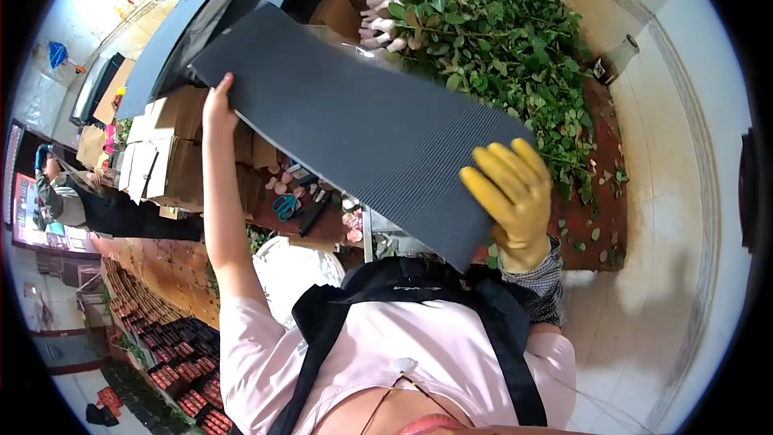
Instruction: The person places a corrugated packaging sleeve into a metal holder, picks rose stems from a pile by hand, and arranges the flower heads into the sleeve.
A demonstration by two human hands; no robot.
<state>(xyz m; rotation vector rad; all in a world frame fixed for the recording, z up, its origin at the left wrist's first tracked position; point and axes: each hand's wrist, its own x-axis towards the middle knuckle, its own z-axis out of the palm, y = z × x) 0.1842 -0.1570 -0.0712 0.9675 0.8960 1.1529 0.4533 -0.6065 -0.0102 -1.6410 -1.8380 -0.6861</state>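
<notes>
A large dark grey corrugated sheet [346,125] slants across the space in front of my chest, its ribs showing clearly toward the right end. My bare left hand [219,109] grips its left edge, thumb on top and the other fingers hidden beneath. Over the right end lies my right hand [515,193], in a yellow glove with its fingers stretched out and apart. It overlaps the sheet's edge; how firmly it touches cannot be seen. A checked sleeve cuff [541,278] covers the right wrist.
Leafy stems [491,40] with pale wrapped heads lie on the table behind the sheet. Blue-handled scissors [286,206] and loose petals are below it. Cardboard boxes [165,161] stand left, beside more grey sheets [181,28]. Another person [105,201] is at far left.
</notes>
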